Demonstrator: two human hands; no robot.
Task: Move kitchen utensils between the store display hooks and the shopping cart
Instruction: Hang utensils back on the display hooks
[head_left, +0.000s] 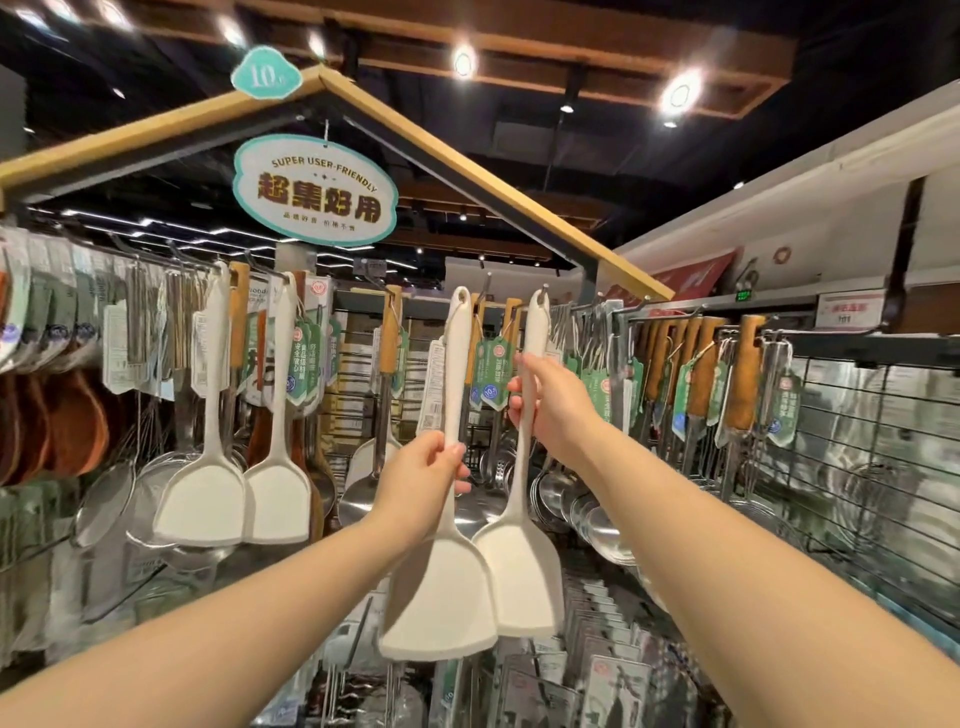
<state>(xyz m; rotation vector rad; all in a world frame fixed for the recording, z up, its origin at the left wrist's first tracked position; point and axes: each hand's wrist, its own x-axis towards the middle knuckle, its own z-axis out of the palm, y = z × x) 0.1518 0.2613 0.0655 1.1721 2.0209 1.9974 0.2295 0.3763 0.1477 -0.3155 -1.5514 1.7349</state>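
Two white spatulas are held up at the display. My left hand (423, 470) grips the handle of the left spatula (439, 597), whose top loop sits just below and left of a metal hook (485, 291), apart from it. My right hand (550, 402) grips the handle of the right spatula (524, 577); its loop is on or at the tip of another hook (544, 292). The two blades overlap low in the middle. No shopping cart is in view.
Two more white spatulas (205, 499) (278, 501) hang to the left, with wooden spoons and strainers beyond. Wood-handled steel utensils (743, 374) and ladles hang to the right on a wire grid. An oval sign (314, 189) hangs overhead.
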